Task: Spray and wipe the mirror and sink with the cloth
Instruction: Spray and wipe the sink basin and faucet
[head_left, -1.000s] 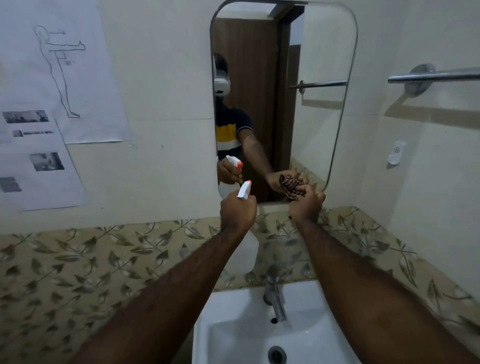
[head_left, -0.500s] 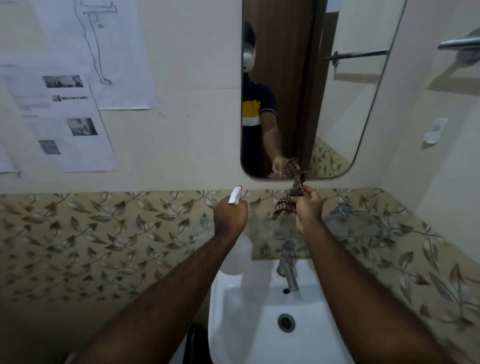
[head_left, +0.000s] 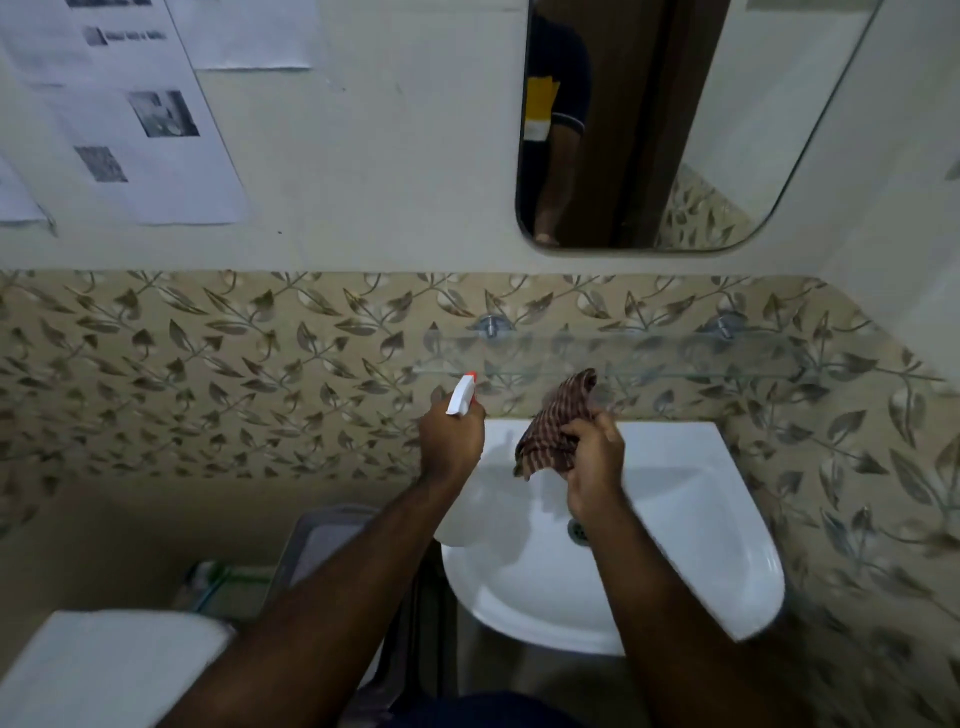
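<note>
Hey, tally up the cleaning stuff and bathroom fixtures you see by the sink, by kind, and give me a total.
Spray bottle, in the left hand: 1
Cloth, in the right hand: 1
Sink: 1
Mirror: 1
Glass shelf: 1
Total: 5

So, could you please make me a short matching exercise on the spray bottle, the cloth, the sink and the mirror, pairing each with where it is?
Things:
1. spray bottle
2. cloth
3. sink
4. mirror

Places:
A. on the wall above the glass shelf
B. in the right hand
C. below both hands
D. in the left hand

Pairs: 1-D, 2-B, 3-C, 4-A
</note>
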